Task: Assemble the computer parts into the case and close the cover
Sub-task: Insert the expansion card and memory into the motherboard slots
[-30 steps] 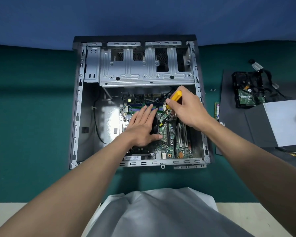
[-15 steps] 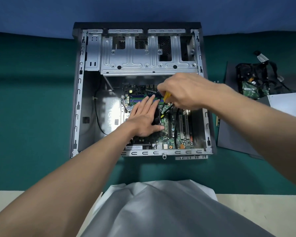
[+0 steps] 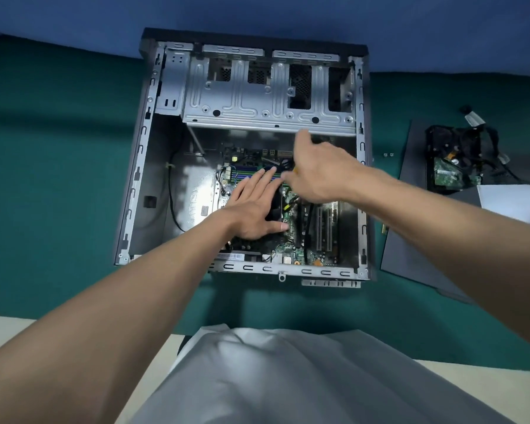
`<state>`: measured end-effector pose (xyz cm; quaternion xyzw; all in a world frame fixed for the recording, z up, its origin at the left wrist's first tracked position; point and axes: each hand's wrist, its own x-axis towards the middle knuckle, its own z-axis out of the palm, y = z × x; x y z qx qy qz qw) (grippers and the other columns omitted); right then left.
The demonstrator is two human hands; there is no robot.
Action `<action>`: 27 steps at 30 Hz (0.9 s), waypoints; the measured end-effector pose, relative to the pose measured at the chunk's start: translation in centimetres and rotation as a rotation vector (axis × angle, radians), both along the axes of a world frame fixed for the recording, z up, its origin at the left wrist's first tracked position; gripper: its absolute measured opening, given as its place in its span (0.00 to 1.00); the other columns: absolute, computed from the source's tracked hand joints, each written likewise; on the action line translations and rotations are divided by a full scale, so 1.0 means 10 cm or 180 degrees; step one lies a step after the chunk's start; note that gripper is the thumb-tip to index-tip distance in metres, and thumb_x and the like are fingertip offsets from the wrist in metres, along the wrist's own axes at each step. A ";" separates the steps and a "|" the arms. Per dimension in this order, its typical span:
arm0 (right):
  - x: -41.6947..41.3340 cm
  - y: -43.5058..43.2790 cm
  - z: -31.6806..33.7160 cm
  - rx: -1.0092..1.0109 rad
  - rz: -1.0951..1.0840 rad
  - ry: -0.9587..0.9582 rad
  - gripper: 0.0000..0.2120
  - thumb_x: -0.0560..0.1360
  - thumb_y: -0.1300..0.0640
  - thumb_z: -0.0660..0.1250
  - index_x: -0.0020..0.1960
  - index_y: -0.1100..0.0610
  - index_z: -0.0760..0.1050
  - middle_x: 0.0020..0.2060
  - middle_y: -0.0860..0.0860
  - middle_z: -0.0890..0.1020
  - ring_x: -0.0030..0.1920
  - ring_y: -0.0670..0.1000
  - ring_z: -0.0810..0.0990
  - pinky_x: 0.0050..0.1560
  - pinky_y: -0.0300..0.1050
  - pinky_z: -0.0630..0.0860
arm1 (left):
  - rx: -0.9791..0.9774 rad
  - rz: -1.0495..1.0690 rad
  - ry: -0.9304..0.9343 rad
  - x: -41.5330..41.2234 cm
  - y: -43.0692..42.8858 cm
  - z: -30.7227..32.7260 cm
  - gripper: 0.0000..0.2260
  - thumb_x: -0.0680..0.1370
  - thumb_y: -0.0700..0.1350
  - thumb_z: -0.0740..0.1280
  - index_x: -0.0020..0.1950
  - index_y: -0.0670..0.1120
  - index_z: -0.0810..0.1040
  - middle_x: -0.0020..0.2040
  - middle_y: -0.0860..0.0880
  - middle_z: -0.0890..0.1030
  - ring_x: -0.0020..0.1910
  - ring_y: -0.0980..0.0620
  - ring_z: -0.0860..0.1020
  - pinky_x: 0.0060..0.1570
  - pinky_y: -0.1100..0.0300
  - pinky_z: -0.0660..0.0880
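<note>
The open computer case (image 3: 141,154) lies flat on the green mat, with the green motherboard (image 3: 306,255) in its lower right part. My left hand (image 3: 254,209) rests flat, fingers straight, on the black cooler (image 3: 277,206) in the middle of the board. Just right of it, my right hand (image 3: 322,172) hovers over the board with its fingers curled round a yellow-handled screwdriver (image 3: 295,171). Only a sliver of the yellow handle shows under the fingers, and the tip is hidden.
A silver drive cage (image 3: 270,99) spans the far end of the case. To the right lie a dark grey side panel (image 3: 410,240), a hard drive with black cables (image 3: 450,169), a white sheet (image 3: 514,203) and two small screws (image 3: 388,154).
My right hand has swung left and turned over above the board, so the yellow handle is now almost covered. My left hand has stayed flat on the cooler.
</note>
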<state>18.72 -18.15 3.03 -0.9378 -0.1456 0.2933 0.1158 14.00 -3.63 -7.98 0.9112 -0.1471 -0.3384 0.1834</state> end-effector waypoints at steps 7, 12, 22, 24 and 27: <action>0.09 -0.06 0.11 -0.0248 0.2599 -0.1063 0.04 0.76 0.61 0.61 0.43 0.57 0.66 0.28 0.50 0.60 0.30 0.56 0.67 0.29 0.46 0.67 | 0.0038 0.0153 0.0012 -0.02 -0.01 0.00 0.45 0.77 0.65 0.62 0.77 0.53 0.32 0.77 0.54 0.31 0.67 0.64 0.27 0.66 0.61 0.28; 0.15 -0.11 0.03 0.0032 0.0942 -0.0506 0.15 0.79 0.58 0.58 0.34 0.58 0.63 0.32 0.54 0.69 0.35 0.58 0.71 0.35 0.45 0.67 | 0.0004 0.0187 -0.0081 -0.01 -0.03 0.01 0.44 0.76 0.64 0.65 0.78 0.54 0.37 0.77 0.57 0.31 0.74 0.60 0.30 0.70 0.58 0.30; 0.19 -0.04 0.23 -0.0767 0.2838 -0.1209 0.08 0.79 0.61 0.57 0.56 0.61 0.71 0.31 0.52 0.63 0.33 0.55 0.67 0.29 0.46 0.62 | -0.0032 0.0265 -0.0052 -0.02 -0.04 0.00 0.43 0.75 0.64 0.65 0.77 0.58 0.36 0.78 0.56 0.34 0.67 0.66 0.30 0.68 0.60 0.29; 0.20 -0.06 0.24 -0.0633 0.3143 -0.1225 0.06 0.77 0.62 0.58 0.47 0.61 0.73 0.30 0.52 0.64 0.32 0.55 0.68 0.28 0.46 0.62 | -0.0060 0.0296 -0.0052 -0.03 -0.05 0.00 0.43 0.75 0.63 0.65 0.77 0.58 0.37 0.78 0.57 0.36 0.66 0.67 0.31 0.67 0.60 0.29; 0.18 -0.04 0.21 -0.0473 0.2549 -0.0929 0.13 0.75 0.62 0.60 0.32 0.56 0.64 0.27 0.52 0.63 0.26 0.52 0.64 0.28 0.43 0.62 | -0.0133 0.0275 -0.0098 -0.02 -0.04 0.00 0.43 0.75 0.63 0.66 0.76 0.59 0.36 0.78 0.58 0.35 0.70 0.65 0.31 0.70 0.58 0.30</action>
